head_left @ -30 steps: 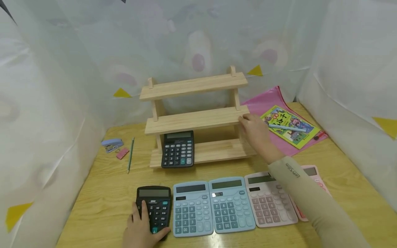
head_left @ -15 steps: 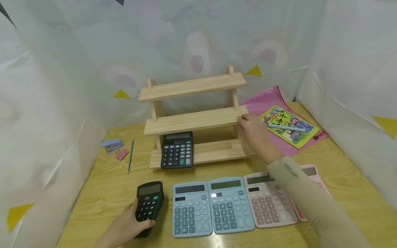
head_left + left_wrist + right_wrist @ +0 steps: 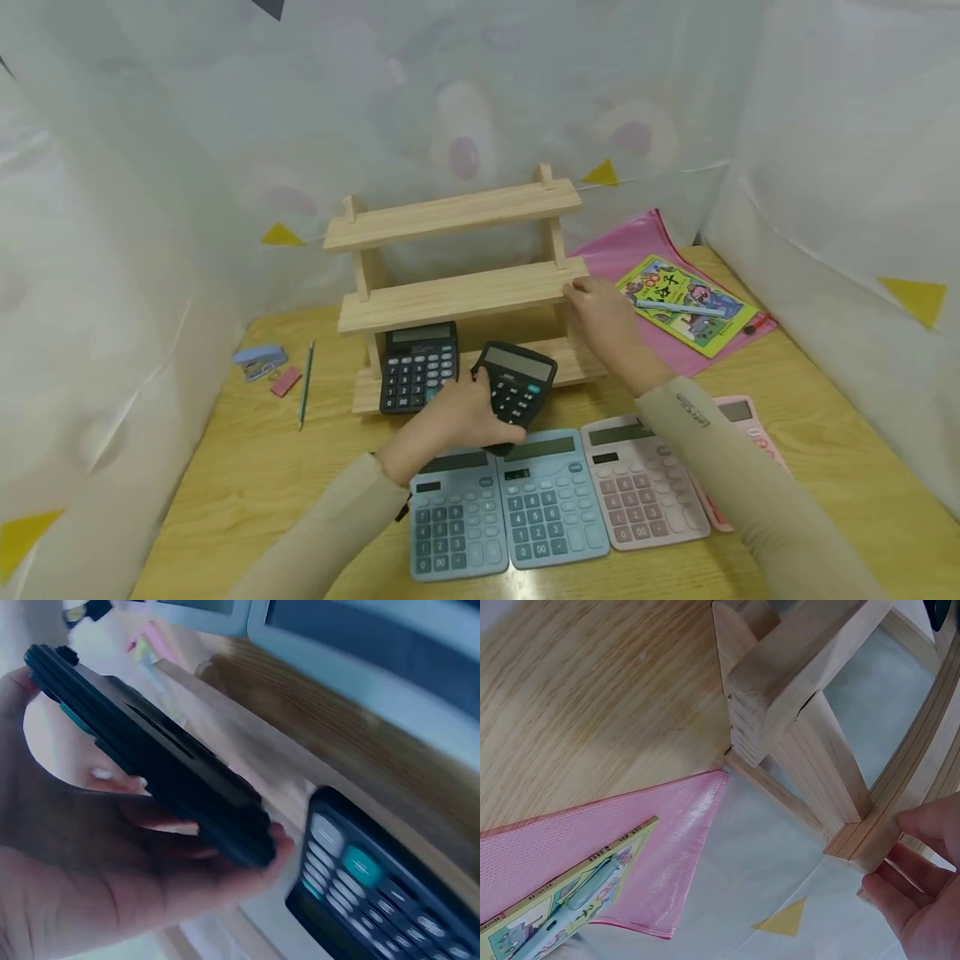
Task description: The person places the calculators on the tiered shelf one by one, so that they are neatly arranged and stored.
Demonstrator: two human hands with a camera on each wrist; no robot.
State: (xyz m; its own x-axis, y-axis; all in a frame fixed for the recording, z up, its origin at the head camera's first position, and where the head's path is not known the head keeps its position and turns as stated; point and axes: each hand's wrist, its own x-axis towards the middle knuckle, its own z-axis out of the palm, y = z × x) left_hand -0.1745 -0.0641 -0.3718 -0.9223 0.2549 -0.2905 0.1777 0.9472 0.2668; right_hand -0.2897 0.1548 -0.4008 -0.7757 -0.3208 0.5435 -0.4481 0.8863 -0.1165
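Observation:
My left hand (image 3: 465,414) grips a black calculator (image 3: 517,382) by its sides, tilted, in front of the lowest shelf board. In the left wrist view that calculator (image 3: 150,750) shows edge-on between thumb and fingers. Another black calculator (image 3: 420,367) leans at the left end of the lowest board of a three-tier wooden shelf (image 3: 465,292). My right hand (image 3: 603,321) pinches the right end of the middle board; the right wrist view shows thumb and fingers (image 3: 915,874) round that board's end.
A row of calculators lies in front: two blue ones (image 3: 557,500), a pale pink one (image 3: 645,487) and a pink one (image 3: 753,433). Left are a stapler (image 3: 260,358), a pink binder clip (image 3: 286,382) and a pencil (image 3: 306,387). Right, a booklet (image 3: 690,304) with a pen lies on a pink pouch (image 3: 630,242).
My left hand has picked the black calculator up from the table's front left and carried it right and forward to the shelf. The right hand keeps its hold on the board.

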